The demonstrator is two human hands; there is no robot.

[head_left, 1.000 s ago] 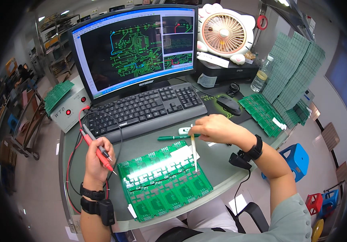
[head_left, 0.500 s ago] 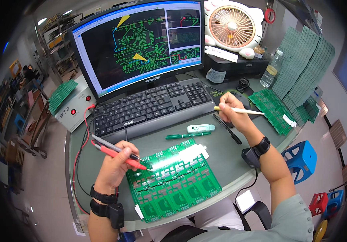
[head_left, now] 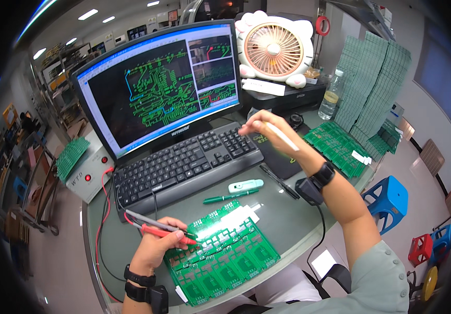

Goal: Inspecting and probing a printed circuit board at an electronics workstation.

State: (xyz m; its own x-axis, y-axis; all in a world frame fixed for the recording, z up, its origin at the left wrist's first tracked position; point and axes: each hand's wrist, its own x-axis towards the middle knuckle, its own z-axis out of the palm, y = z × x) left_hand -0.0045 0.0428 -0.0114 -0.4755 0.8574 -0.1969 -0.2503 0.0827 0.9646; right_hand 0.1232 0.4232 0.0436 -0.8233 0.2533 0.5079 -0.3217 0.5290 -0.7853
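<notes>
Head view: left hand (head_left: 154, 246) has its grip closed on red and black probes (head_left: 157, 227), tips on the green board (head_left: 220, 251) lying on the counter (head_left: 288, 220). Right hand (head_left: 267, 128) pinches a white strip (head_left: 283, 137) above the keyboard (head_left: 183, 159); white labels mark the board's edges.

I see a grey desk (head_left: 288, 220) carrying a black keyboard (head_left: 183, 162) at the far middle, a green circuit panel (head_left: 220, 251) near me, a green pen (head_left: 230, 197) between them, and more boards (head_left: 340, 146) far right.
</notes>
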